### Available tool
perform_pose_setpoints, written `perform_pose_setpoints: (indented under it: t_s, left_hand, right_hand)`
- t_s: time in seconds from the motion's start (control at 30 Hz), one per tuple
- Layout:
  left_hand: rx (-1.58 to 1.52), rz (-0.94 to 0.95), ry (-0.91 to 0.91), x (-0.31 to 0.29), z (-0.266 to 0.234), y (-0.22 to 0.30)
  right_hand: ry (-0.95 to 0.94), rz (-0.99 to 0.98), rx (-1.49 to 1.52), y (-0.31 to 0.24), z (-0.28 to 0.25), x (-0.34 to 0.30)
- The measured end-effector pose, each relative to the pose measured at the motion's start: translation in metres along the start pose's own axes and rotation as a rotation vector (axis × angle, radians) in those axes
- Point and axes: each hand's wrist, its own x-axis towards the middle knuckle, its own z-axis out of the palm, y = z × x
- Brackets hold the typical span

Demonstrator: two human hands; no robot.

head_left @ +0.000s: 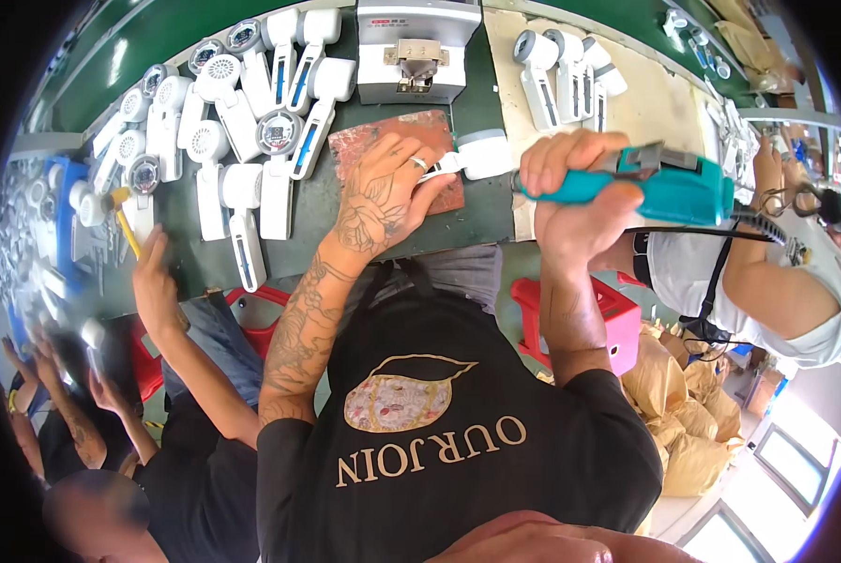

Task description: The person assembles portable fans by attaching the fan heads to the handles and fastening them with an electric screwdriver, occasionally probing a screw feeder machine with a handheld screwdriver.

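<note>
My left hand (387, 188), with a ring on one finger, grips the handle of a white round-headed handheld device (484, 153). The device lies on its side over a worn reddish board (369, 138) on the bench, its head to the right. My right hand (575, 188) is wrapped round a teal electric screwdriver (683, 188), held level. The screwdriver's narrow end points left, close by the device's head; whether they touch, I cannot tell. A black cord runs from the tool's right end.
Many similar white devices (280, 131) crowd the bench's left; several more (542, 80) stand on cardboard at right. A silver machine (418, 56) sits behind the board. A co-worker's hand (153, 272) holds a yellow-handled tool at left. Another person sits at right, near a red stool (617, 328).
</note>
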Motion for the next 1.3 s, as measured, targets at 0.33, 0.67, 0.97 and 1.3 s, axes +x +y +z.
perform_pose_setpoints:
  t_s: [0.33, 0.67, 0.97, 1.3]
  left_hand:
    - [0.047, 0.080, -0.043, 0.013, -0.010, -0.020]
    - [0.093, 0.037, 0.040, 0.003, 0.002, -0.023]
    - [0.054, -0.048, -0.049, 0.007, -0.004, -0.019]
    - [0.045, -0.045, -0.038, 0.005, -0.002, -0.020]
  right_hand:
    - [-0.047, -0.077, -0.122, 0.064, 0.054, 0.088]
    - [-0.170, -0.202, -0.138, 0.102, 0.060, 0.104]
    - [-0.071, 0.012, -0.199, 0.046, 0.043, 0.062]
    - [-0.101, 0.046, -0.135, 0.059, 0.028, 0.050]
